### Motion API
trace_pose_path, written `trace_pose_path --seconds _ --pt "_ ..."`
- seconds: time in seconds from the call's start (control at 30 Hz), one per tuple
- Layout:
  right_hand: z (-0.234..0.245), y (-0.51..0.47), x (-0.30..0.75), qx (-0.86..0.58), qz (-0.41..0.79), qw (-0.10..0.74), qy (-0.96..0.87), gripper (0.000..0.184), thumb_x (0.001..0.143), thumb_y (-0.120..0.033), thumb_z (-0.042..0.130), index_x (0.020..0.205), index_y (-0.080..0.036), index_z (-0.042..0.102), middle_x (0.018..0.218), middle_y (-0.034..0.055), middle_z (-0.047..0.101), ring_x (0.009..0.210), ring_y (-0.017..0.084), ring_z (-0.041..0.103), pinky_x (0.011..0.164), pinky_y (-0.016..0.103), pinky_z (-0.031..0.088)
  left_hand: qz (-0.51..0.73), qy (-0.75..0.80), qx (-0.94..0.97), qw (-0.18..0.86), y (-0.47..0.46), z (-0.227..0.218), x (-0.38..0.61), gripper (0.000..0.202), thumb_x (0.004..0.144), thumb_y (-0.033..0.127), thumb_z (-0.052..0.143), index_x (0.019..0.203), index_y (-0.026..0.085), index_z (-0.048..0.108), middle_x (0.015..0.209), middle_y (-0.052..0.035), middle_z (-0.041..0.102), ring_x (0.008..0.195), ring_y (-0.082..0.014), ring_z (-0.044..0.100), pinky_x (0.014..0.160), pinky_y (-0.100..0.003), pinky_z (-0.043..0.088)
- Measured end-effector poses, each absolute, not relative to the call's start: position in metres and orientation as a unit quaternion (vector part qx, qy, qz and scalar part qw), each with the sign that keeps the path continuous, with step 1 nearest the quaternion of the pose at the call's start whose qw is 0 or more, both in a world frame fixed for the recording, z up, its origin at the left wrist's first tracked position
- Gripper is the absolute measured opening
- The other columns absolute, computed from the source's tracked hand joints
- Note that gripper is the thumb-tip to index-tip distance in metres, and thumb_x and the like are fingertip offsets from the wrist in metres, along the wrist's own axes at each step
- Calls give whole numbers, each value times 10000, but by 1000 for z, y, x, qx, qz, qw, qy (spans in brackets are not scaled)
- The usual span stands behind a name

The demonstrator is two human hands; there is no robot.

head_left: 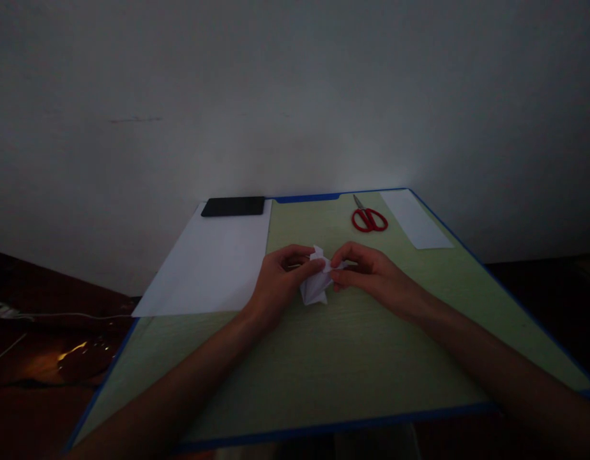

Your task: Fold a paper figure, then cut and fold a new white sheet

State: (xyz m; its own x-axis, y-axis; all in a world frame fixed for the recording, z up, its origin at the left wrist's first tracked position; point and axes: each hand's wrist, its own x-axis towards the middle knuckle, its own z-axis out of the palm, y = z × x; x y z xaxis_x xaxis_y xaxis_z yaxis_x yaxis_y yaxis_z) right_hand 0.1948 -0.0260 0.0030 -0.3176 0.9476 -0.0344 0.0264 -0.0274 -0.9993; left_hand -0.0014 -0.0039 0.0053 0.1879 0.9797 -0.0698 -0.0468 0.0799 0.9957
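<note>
A small piece of folded white paper (316,287) is held between my two hands over the middle of the table. My left hand (286,273) grips its left side, with the thumb pressed on the front of the paper. On the other side, my right hand (364,269) pinches a corner of the same paper between thumb and fingers. Several creases and pointed flaps show on the paper; part of it is hidden behind the fingers.
Red-handled scissors (369,219) lie beyond my right hand on the blue-edged table (324,370). A white sheet (213,268) at the left bears a dark flat rectangular object (232,206). A white paper strip (416,220) lies at the far right. A wall (295,96) stands behind.
</note>
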Motion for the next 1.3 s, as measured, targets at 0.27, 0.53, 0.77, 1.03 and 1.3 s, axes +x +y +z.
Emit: trace_pose_path --seconds 0.27,0.53,0.77,1.03,1.3 --pt "3 -28 194 -423 524 433 -599 209 846 -342 759 958 -225 627 803 -10 715 760 151 708 718 285 563 451 464 496 579 -4 7 -1 328 650 315 878 908 160 748 748 -19 710 682 -149 639 642 -261 464" --pt "4 -31 195 -388 292 487 -726 93 901 -251 712 993 -235 713 1129 54 672 1002 188 693 863 350 591 477 447 466 596 -2 7 -2 320 652 301 875 902 146 748 813 -54 737 718 -155 654 654 -262 476" --pt "7 -31 209 -348 69 409 -841 163 957 -210 632 1083 -229 734 1105 82 650 901 172 675 735 320 583 483 454 443 604 -3 8 0 303 640 285 876 876 143 749 793 -53 739 691 -150 652 638 -261 470" --pt "9 -31 217 -328 15 340 -881 224 981 -175 583 1160 -191 717 1033 89 663 848 159 662 686 296 546 472 454 441 614 -3 8 1 281 638 262 876 863 147 752 756 -48 742 665 -145 659 630 -257 474" --pt "11 -34 215 -325 -10 347 -880 200 983 -185 585 1133 -191 717 996 84 671 832 158 657 691 295 545 471 456 433 619 -3 8 1 258 636 260 873 840 156 755 761 -40 744 663 -144 661 623 -251 476"
